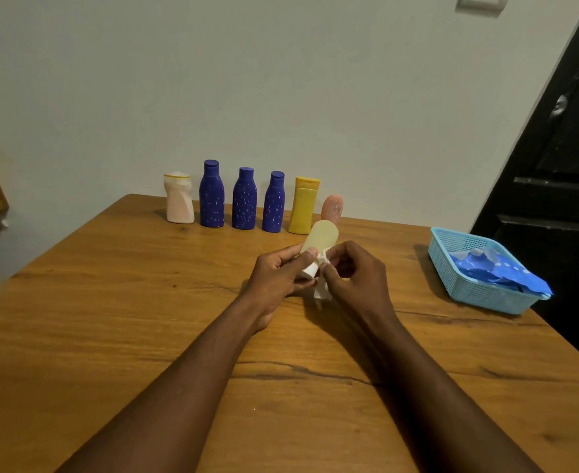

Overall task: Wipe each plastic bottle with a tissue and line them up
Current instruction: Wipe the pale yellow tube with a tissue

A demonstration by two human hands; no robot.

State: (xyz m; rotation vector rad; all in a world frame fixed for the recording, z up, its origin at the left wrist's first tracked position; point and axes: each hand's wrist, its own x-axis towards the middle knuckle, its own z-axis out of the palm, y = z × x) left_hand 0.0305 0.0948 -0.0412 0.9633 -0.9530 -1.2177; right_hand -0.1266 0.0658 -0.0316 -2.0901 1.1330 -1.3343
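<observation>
A wooden table (110, 336) meets a pale wall, with six bottles (243, 199) lined along its far edge and bare wood in front. Above the middle, the left hand (277, 278) grips a pale yellow bottle (320, 238), cap toward the person, while the right hand (352, 278) pinches a white tissue (322, 288) against the cap. A blue basket (465, 285) near the right edge holds a blue packet (499, 274).

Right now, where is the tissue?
In the head view, the tissue is at table centre, pinched in the right hand against the cap of the pale yellow bottle that the left hand holds.

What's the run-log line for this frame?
left hand: holds pale yellow bottle | right hand: tissue at cap | row: six bottles
</observation>
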